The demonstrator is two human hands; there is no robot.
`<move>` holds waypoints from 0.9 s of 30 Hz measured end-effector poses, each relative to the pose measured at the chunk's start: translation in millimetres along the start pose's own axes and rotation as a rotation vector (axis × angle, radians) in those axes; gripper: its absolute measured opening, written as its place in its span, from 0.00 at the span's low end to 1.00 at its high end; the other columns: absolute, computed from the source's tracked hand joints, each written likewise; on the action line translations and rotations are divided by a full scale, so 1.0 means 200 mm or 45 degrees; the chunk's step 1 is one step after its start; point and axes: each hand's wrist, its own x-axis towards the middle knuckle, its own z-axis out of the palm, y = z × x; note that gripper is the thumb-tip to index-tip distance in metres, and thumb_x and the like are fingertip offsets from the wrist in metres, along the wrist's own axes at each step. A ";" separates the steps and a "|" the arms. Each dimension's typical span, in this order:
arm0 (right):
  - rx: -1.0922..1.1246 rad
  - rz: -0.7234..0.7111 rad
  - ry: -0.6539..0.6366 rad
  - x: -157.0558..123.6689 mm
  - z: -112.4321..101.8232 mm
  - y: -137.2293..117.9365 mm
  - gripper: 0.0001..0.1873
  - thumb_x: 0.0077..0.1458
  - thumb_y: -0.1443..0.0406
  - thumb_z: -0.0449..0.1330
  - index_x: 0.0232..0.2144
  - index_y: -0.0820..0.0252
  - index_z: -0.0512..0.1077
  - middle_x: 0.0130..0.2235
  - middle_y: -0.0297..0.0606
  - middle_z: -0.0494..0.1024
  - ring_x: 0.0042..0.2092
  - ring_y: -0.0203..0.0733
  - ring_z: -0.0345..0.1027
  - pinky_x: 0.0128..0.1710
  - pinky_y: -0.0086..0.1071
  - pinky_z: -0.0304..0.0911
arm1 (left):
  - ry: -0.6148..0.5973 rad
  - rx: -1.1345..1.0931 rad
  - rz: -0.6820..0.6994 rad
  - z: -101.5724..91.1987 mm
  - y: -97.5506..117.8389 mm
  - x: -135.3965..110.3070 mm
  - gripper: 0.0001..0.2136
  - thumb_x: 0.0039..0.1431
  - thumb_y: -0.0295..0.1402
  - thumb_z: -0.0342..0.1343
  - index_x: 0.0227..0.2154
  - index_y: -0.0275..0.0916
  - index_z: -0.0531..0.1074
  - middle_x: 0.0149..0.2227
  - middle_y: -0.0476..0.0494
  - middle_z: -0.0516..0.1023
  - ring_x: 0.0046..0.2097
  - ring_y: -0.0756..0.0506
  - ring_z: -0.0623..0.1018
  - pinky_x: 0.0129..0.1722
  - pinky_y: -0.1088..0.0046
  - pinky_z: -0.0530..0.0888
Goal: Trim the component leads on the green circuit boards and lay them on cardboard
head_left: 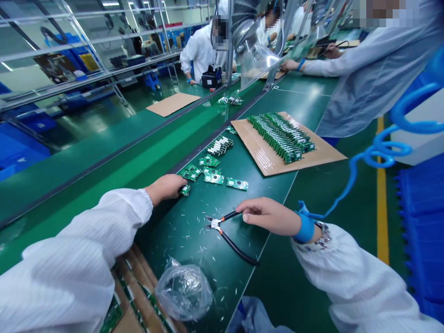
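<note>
The left hand [169,186] grips a small circuit board [185,189] at the near edge of the loose boards [213,178] on the green surface [180,231]. The right hand [268,215] pinches one handle of the cutters [219,226] lying nearby.

Cardboard sheet [258,150], crumpled plastic bag [183,291]

left hand [169,186] — grips board [185,189] | right hand [267,215] — pinches cutters [225,231] (lying open)

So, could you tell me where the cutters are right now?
In the head view, the cutters lie on the green bench, one handle touched by the right hand, beyond the plastic bag.
</note>
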 end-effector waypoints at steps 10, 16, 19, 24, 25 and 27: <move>-0.112 -0.026 0.557 0.04 0.06 0.09 0.15 0.49 0.55 0.54 0.26 0.60 0.72 0.23 0.35 0.72 0.25 0.37 0.63 0.26 0.30 0.59 | 0.135 0.026 -0.020 -0.09 -0.08 0.13 0.12 0.60 0.37 0.53 0.43 0.37 0.69 0.44 0.42 0.73 0.44 0.44 0.74 0.43 0.60 0.73; -0.028 0.037 0.770 0.03 0.12 0.18 0.16 0.49 0.53 0.55 0.23 0.59 0.70 0.22 0.35 0.70 0.26 0.38 0.64 0.29 0.32 0.61 | 0.092 0.026 0.009 -0.08 -0.10 0.22 0.11 0.59 0.37 0.54 0.41 0.36 0.70 0.41 0.43 0.74 0.42 0.45 0.75 0.41 0.62 0.73; 0.029 0.062 0.857 0.04 0.12 0.20 0.17 0.50 0.52 0.54 0.25 0.59 0.69 0.20 0.34 0.68 0.24 0.37 0.62 0.28 0.33 0.61 | 0.104 0.030 0.018 -0.06 -0.11 0.22 0.12 0.59 0.37 0.54 0.42 0.36 0.69 0.43 0.42 0.73 0.43 0.44 0.74 0.43 0.60 0.73; 0.105 0.067 0.954 0.05 0.10 0.21 0.17 0.50 0.52 0.53 0.25 0.59 0.68 0.19 0.33 0.66 0.23 0.37 0.61 0.27 0.32 0.60 | 0.086 0.029 0.032 -0.03 -0.10 0.17 0.12 0.59 0.37 0.54 0.43 0.36 0.69 0.43 0.42 0.73 0.44 0.44 0.74 0.43 0.60 0.72; 0.108 0.062 0.955 0.05 0.10 0.21 0.17 0.50 0.52 0.53 0.25 0.59 0.68 0.19 0.33 0.66 0.23 0.37 0.60 0.27 0.32 0.60 | 0.082 0.024 0.035 -0.02 -0.09 0.16 0.12 0.59 0.37 0.54 0.42 0.36 0.69 0.43 0.42 0.73 0.43 0.44 0.74 0.43 0.60 0.72; 0.106 0.049 0.946 0.06 0.09 0.21 0.16 0.50 0.53 0.53 0.24 0.59 0.68 0.19 0.32 0.66 0.23 0.36 0.60 0.26 0.32 0.59 | 0.082 0.009 0.037 0.00 -0.08 0.14 0.12 0.59 0.37 0.54 0.43 0.36 0.69 0.43 0.42 0.73 0.43 0.44 0.74 0.43 0.60 0.72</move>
